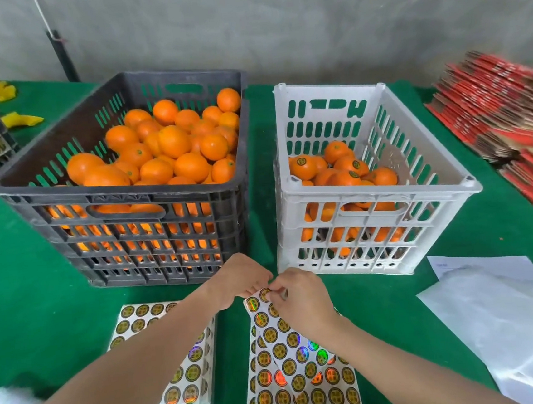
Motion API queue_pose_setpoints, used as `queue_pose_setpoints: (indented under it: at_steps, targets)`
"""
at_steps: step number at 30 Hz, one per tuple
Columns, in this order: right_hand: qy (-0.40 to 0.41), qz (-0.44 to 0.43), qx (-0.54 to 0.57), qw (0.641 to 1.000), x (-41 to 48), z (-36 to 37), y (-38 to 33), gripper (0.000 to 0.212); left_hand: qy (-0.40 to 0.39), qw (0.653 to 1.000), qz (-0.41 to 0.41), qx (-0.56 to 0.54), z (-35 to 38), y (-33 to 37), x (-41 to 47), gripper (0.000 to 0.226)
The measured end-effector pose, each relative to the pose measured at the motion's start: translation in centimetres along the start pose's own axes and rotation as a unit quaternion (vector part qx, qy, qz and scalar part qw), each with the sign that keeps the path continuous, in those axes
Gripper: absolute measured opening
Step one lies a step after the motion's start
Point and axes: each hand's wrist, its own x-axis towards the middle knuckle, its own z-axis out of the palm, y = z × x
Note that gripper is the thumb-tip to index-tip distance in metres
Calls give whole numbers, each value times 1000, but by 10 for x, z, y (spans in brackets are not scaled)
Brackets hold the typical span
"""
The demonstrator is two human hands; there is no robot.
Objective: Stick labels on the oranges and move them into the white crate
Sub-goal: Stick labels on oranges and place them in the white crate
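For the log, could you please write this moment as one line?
step: peel label | left hand: holds label sheet | right hand: pinches label | white crate: labelled oranges

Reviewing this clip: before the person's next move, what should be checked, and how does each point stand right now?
1. Label sheet steadied: ok, the left hand holds its top edge.
2. Peel started: cannot tell; the right hand has its grip on the sheet's top corner and hides it.
3. Orange ready for labelling: not ok, both hands are on the sheet.
4. Supply: ok, the dark crate is heaped with oranges.
5. Room in the white crate: ok, only partly filled.
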Motion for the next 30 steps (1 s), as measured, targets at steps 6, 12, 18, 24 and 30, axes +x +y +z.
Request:
queue_pose_setpoints:
  at_steps: [6, 12, 18, 24, 30]
  targets:
    - [55, -36, 33, 997, -8, 6, -4, 4, -1, 997, 1, 79, 1, 4, 2, 34]
    - [56, 21, 132, 989, -9, 1, -8, 11, -86, 979, 118, 143, -2, 6, 2, 19]
    - [164, -79, 319, 930, 6, -60, -42, 14, -97, 899, 269, 331, -12, 20, -23, 25]
    - [217, -192, 356, 889, 76, -110, -88, 26, 96, 819, 537, 177, -75, 43, -72, 18]
    - [131, -175, 334, 917, 155, -100, -123, 37, 305, 853, 417, 67, -153, 73, -54, 16]
